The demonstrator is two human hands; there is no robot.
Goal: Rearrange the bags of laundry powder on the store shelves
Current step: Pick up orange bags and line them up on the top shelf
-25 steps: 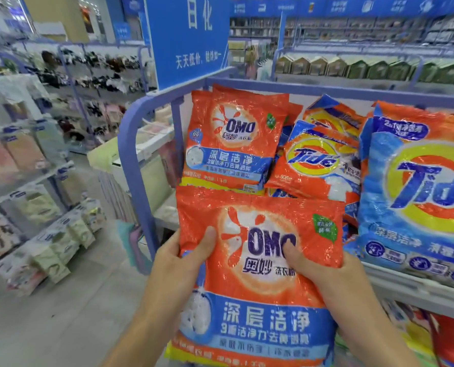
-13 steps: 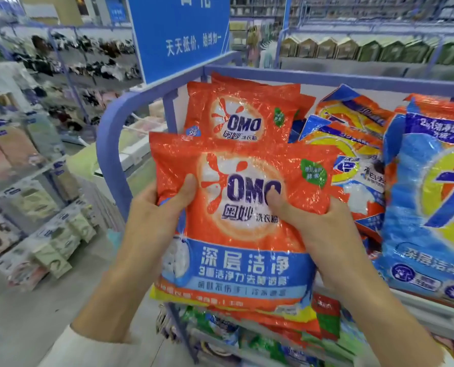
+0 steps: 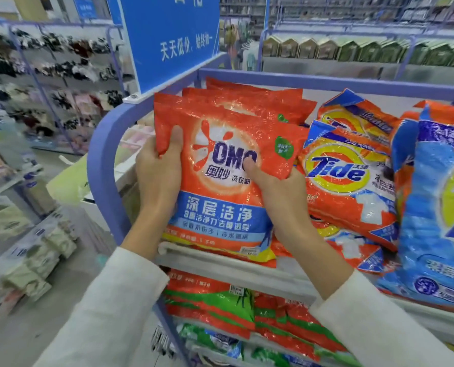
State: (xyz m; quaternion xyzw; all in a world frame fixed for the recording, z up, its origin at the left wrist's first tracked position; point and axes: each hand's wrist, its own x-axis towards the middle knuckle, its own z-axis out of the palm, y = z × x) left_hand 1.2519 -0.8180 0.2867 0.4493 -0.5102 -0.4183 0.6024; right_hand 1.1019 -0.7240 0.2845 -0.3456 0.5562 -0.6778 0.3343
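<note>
An orange OMO laundry powder bag stands upright at the left end of the top shelf, its bottom edge on the shelf's front lip. My left hand grips its left edge, thumb on the front. My right hand grips its right side, thumb pressed on the logo. Behind it stand two more OMO bags. Orange Tide bags lie to the right, and a large blue Tide bag stands at the far right.
The blue metal shelf frame curves round the left end, with a blue sign above it. Red and green bags fill the shelf below. An aisle floor and racks of small goods lie to the left.
Both hands lifted the OMO bag from below shelf height and moved it forward, so that it now stands on the top shelf in front of the other OMO bags.
</note>
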